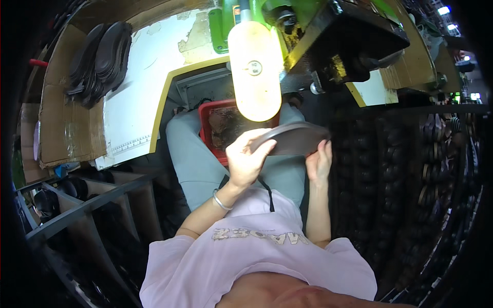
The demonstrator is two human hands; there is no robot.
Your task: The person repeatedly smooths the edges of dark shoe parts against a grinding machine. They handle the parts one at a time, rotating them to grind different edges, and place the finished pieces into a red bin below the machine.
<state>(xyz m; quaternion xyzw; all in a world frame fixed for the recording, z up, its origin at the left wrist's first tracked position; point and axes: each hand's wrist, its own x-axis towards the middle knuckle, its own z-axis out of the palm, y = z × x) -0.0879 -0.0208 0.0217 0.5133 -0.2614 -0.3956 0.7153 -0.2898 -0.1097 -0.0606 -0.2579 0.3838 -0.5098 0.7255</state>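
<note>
A dark brown shoe sole (295,141) is held up in front of my body, above my lap. My left hand (246,156) grips its left end, thumb on the near side. At the other end my right hand (319,160) has its fingers pressed against the edge. Just beyond the sole hangs a bright oval lamp (255,72). Below and behind it, a red tray (205,128) between my knees holds brownish material that I cannot make out.
Dark soles (110,54) are stacked on the white table (136,110) beside a cardboard box (72,128). A black and green machine (339,46) stands at the far right. Metal racks (92,205) with dark footwear flank me; more rows of shoes (395,169) fill the right.
</note>
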